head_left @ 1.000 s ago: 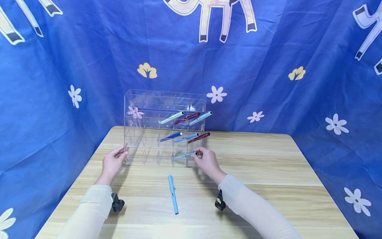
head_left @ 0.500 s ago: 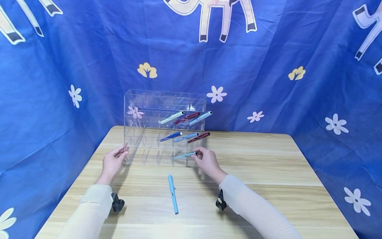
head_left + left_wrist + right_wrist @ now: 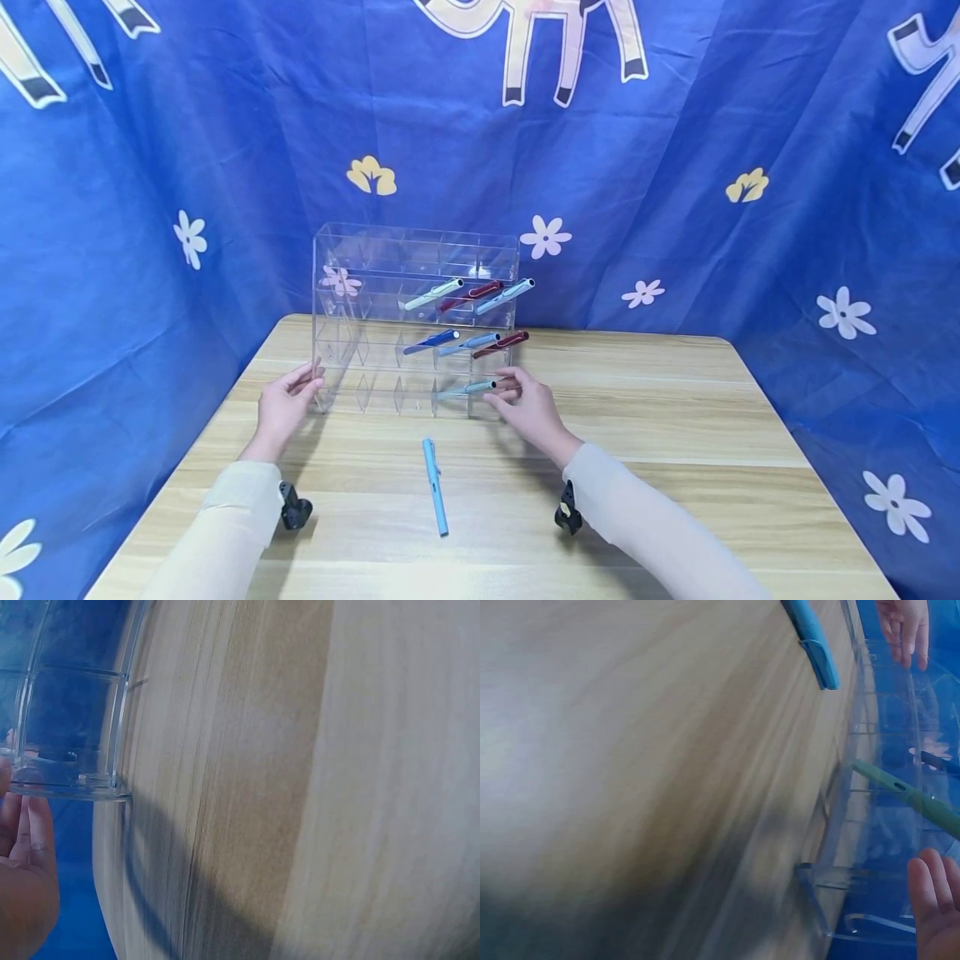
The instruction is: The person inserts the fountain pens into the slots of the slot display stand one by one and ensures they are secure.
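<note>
A clear acrylic pen rack with tiers of compartments stands on the table. My left hand pinches its left side panel, fingers outside and thumb at the front; the left wrist view shows the hand at the panel's edge. In the lowest tier, toward the right, lies a pale green-blue pen, its capped end sticking out. My right hand is just right of that end, fingers spread and apart from the pen. The right wrist view shows the same pen above the extended fingers.
Higher tiers hold a pale mint pen, dark red pens, light blue pens and a dark blue pen, all sticking out forward. A bright blue pen lies on the wooden table before the rack. Blue printed cloth surrounds the table.
My right hand has let go of the pale green-blue pen and drawn slightly right, its fingers parting. The pen stays in the lowest tier. My left hand has not moved.
</note>
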A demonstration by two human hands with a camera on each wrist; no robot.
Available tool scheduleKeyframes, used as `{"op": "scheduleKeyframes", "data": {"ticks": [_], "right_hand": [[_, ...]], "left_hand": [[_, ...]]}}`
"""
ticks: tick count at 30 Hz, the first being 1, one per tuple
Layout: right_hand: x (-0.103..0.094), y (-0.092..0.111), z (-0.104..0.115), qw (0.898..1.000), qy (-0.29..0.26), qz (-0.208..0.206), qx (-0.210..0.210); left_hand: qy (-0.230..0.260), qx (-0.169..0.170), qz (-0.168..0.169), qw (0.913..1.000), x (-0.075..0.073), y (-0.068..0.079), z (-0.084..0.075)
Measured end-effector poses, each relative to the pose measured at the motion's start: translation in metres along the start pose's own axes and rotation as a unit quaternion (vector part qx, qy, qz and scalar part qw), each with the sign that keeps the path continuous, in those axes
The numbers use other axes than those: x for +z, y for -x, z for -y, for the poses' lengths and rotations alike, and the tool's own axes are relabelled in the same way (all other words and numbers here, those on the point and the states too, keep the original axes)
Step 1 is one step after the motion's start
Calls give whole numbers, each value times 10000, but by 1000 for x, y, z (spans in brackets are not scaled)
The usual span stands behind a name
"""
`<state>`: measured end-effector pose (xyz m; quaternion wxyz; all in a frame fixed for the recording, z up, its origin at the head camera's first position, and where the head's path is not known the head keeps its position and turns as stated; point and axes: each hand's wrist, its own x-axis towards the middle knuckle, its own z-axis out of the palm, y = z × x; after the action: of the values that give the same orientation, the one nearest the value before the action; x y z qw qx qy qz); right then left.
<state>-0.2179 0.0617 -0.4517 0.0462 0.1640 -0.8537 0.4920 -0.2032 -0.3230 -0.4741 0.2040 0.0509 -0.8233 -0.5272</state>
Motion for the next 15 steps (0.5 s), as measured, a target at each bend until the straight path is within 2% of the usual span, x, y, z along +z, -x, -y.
{"op": "scheduleKeyframes", "data": {"ticks": [9,15], "right_hand": [[-4,21,-16,9970,-602,-372,316],[6,38,-23,9947,-852,-179,542]], "left_hand": [[114,-115,-67,9998,1,-2,2],[114,-28,38,9999,0,-1,0]]}}
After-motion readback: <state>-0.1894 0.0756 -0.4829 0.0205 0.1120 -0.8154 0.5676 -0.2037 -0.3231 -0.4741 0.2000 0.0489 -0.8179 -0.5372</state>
